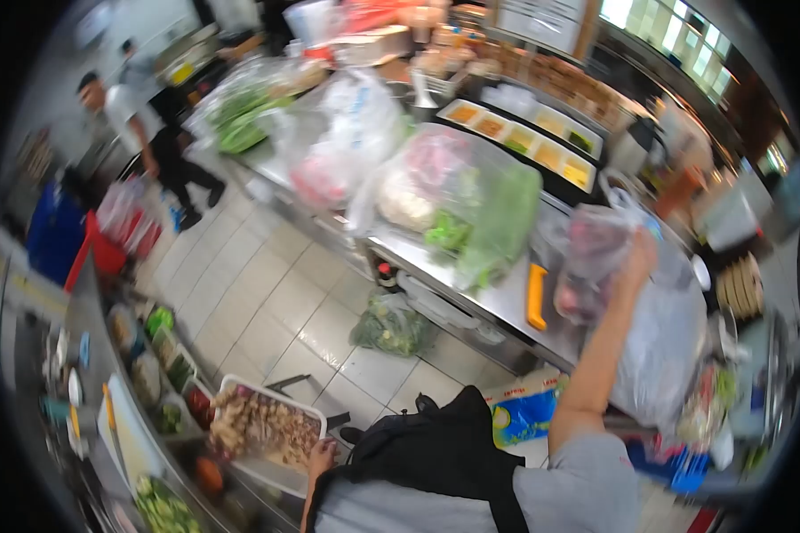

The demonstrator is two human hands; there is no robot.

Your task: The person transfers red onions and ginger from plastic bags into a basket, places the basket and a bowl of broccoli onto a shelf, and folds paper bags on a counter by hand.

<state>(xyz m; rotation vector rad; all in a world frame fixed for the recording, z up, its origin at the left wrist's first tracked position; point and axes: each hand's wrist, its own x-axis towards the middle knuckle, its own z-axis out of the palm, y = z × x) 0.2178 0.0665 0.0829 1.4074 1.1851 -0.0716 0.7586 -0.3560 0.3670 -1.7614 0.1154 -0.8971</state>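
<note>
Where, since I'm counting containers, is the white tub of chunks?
The tub is lower left in the head view, right of the white board, the left hand at its rim.

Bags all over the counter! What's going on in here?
Someone stands between two counters. Their right hand is at a clear bag of reddish things on the metal counter; the grip is too blurry to tell. Their left hand is at the rim of a white tray of light-brown chunks. Another person is across the room.
</note>
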